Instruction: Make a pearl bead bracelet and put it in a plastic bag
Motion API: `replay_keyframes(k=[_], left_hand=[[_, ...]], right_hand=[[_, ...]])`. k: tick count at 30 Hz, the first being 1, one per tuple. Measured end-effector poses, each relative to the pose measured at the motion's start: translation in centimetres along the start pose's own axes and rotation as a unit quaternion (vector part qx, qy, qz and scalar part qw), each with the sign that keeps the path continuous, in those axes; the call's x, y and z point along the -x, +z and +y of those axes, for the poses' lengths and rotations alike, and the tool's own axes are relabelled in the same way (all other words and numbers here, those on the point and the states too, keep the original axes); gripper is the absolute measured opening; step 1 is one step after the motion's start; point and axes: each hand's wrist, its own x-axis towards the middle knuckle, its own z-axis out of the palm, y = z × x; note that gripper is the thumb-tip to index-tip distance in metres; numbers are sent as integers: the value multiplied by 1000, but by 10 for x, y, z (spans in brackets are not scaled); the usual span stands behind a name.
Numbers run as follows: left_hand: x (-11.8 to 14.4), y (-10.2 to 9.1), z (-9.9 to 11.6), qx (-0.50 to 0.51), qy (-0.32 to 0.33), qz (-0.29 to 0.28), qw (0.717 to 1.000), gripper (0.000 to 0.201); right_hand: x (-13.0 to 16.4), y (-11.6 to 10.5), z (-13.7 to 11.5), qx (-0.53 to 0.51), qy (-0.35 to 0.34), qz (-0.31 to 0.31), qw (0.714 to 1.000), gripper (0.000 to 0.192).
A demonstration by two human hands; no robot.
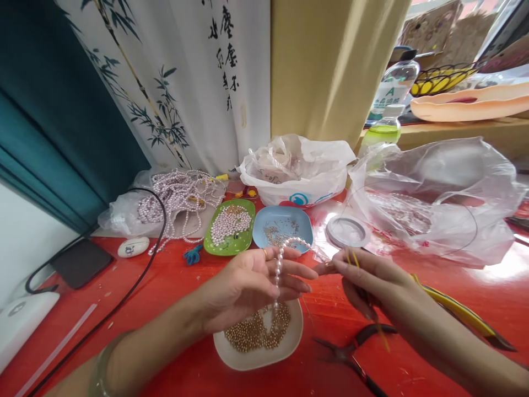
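Pearl strand [278,267] across loosely spread left hand [252,281] | apparently pinched at end in right hand [374,273] | above gold beads [243,335]

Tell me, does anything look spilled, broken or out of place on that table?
Nothing looks clearly broken, but the pale bead strands at the back left look untidy: they lie in a jumbled heap by a crumpled plastic bag, some trailing onto the red table.

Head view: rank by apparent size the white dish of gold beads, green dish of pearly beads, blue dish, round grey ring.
White dish, partly hidden
Green dish and blue dish, too alike to rank
Grey ring
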Motion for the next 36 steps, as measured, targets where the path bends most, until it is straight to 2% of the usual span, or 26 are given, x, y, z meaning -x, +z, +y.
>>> replay_keyframes(k=[2,5,9,12,16,18,20,22,29,36], left_hand=[[1,3,-4,16,18,-17,1000,43],[2,8,-11,37,58,-4,998,39],[3,12,-20,49,93,31,994,35],[3,12,-23,49,100,45,993,35],[3,13,-24,39,130,53,989,34],[3,14,-23,33,135,62,988,33],[3,15,-21,31,139,75,987,33],[3,15,-21,33,146,81,985,33],[4,16,-21,34,152,83,984,34],[5,17,-18,-14,172,102,980,31]], right_hand=[[6,12,5,-104,54,-65,991,23],[14,30,10,-260,104,-160,947,21],[23,43,11,-367,85,-258,890,16],[23,46,15,-380,67,-292,875,16],[18,48,26,-364,77,-273,887,22],[17,48,27,-323,84,-244,910,26],[17,47,24,-272,81,-195,939,24],[18,46,19,-232,66,-169,956,23],[22,43,10,-157,53,-179,970,34],[23,41,4,-77,35,-145,986,17]])
